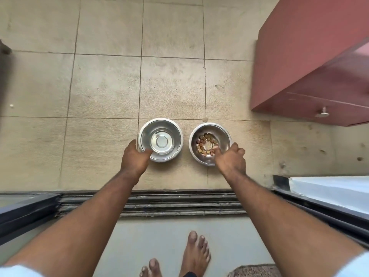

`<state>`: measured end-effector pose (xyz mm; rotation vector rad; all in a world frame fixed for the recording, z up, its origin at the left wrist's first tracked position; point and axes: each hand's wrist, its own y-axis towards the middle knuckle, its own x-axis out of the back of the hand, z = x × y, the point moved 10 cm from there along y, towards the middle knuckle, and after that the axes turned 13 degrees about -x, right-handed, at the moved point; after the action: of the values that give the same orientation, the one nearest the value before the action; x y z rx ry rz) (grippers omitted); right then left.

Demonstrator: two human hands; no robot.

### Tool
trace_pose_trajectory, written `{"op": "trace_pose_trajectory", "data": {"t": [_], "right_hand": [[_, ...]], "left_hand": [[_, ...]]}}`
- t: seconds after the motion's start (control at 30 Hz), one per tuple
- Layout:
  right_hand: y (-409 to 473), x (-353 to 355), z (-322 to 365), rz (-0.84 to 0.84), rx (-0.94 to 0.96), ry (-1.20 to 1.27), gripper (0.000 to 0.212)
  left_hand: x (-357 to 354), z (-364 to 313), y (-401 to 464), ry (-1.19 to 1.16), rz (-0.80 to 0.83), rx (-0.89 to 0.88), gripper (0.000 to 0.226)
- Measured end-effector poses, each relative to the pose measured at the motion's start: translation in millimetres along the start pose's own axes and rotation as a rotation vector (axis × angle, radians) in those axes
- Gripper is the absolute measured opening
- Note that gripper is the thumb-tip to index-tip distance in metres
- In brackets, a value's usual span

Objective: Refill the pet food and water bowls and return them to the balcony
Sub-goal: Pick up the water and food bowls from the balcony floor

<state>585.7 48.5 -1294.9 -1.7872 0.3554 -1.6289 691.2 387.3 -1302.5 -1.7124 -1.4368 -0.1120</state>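
Observation:
Two steel bowls stand side by side on the tiled balcony floor [103,86]. The left one, the water bowl [169,134], holds clear water. The right one, the food bowl [222,136], holds a ring of brown kibble [203,145]. My left hand [133,158] grips the water bowl's near-left rim, thumb over the edge and fingers outside. My right hand [230,158] grips the food bowl's near-right rim the same way, its thumb inside next to the kibble. Both bowls appear to rest on the floor.
A red cabinet [309,66] with a metal knob [321,113] stands at the right, close to the food bowl. The sliding-door track [151,202] runs across below the bowls, with door frames on both sides. My bare feet [194,254] stand inside by a mat [253,270].

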Motion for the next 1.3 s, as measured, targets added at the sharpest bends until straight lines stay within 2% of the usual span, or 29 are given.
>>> {"op": "trace_pose_trajectory", "data": {"t": [0.1, 0.2, 0.3, 0.43, 0.57, 0.63, 0.73, 0.9, 1.3], "right_hand": [[30.9, -20.9, -15.1, 0.024, -0.132, 0.075, 0.078], [48.8, -41.1, -28.6, 0.088, -0.228, 0.189, 0.067], [55.4, -63.1, -36.9, 0.186, -0.288, 0.342, 0.062], [63.3, -80.5, -40.0, 0.275, -0.324, 0.571, 0.059], [64.5, -78.8, -37.7, 0.31, -0.332, 0.76, 0.075], [60.2, -69.2, -40.4, 0.287, -0.333, 0.804, 0.072], [45.8, -49.9, -48.1, 0.25, -0.328, 0.823, 0.061], [8.1, -3.7, -61.9, 0.213, -0.327, 0.828, 0.057], [-138.8, 214.0, -56.5, 0.106, -0.211, 0.974, 0.041]], "left_hand": [[-18.9, 33.4, 19.4, -0.217, -0.031, 0.176, 0.071], [-37.8, 57.8, 35.6, -0.38, -0.039, 0.26, 0.066], [-47.0, 65.7, 45.3, -0.373, -0.048, 0.251, 0.049], [-39.8, 68.2, 49.1, -0.31, -0.19, 0.207, 0.039], [-41.9, 70.5, 52.0, -0.348, -0.202, 0.221, 0.026], [-39.2, 68.0, 47.8, -0.343, -0.211, 0.219, 0.029], [-31.2, 56.1, 33.6, -0.344, -0.224, 0.211, 0.034], [-1.3, 7.3, -7.5, -0.358, -0.223, 0.18, 0.035], [140.9, -184.1, -150.4, -0.372, -0.211, 0.09, 0.025]]}}
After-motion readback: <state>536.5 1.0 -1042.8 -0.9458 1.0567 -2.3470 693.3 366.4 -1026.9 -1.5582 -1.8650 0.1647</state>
